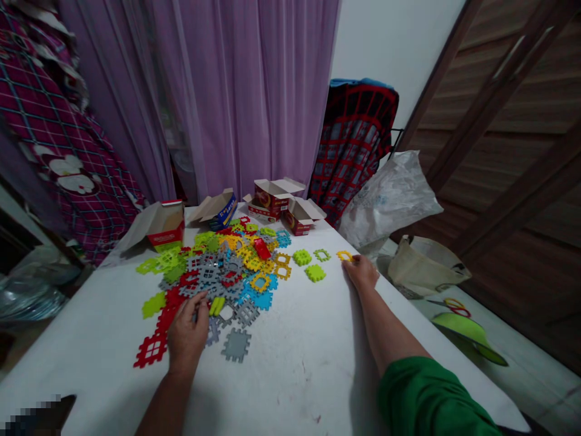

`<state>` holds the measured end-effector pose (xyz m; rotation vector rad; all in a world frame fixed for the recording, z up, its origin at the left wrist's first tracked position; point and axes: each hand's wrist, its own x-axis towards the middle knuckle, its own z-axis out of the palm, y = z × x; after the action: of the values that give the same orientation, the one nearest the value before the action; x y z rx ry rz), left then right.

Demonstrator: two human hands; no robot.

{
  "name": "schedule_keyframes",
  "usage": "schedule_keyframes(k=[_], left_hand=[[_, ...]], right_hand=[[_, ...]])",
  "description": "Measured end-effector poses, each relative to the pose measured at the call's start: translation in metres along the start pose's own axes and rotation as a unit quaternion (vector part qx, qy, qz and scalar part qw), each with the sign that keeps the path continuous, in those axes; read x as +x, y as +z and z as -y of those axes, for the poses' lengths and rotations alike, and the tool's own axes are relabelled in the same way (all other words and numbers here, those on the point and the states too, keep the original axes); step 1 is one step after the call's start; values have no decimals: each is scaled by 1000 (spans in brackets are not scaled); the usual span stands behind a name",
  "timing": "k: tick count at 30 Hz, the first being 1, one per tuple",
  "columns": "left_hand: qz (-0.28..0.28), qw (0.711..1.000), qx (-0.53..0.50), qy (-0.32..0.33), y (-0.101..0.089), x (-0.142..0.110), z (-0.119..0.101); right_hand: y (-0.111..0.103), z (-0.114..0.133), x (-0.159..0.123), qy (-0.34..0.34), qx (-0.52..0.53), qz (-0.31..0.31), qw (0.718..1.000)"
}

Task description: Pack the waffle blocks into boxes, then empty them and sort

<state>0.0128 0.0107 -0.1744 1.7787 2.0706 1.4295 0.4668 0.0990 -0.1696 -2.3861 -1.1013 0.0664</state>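
My right hand is at the table's right side, its fingers closed on the edge of a yellow interlocking plastic tile with an open centre. Left of it lie a light green frame tile and two green tile stacks, one behind the other. My left hand rests at the near edge of a mixed pile of tiles, fingers loosely bent and apart, with nothing visible in them. Beside its fingertips are light green pieces. A red window tile and a grey square tile lie nearby.
Opened cardboard boxes stand along the back: a red one, a blue one and maroon ones. A red tile piece tops the pile. Right of the white table are a plastic bag and a cloth bag.
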Motion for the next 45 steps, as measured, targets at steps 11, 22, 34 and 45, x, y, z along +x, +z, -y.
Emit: schedule_keyframes(k=[11,22,34,45], left_hand=[[4,1000,-6,-2,-1,-1,-1],[14,1000,16,14,0,-1,9],[11,1000,13,6,3,-1,11],[17,1000,9,8,1,0,13]], right_hand=[[12,11,22,-32,-5,12,999],[27,22,45,-51,2,11,999],[26,18,22,-102,55,-13,993],[28,29,-4,-246,-28,52,968]])
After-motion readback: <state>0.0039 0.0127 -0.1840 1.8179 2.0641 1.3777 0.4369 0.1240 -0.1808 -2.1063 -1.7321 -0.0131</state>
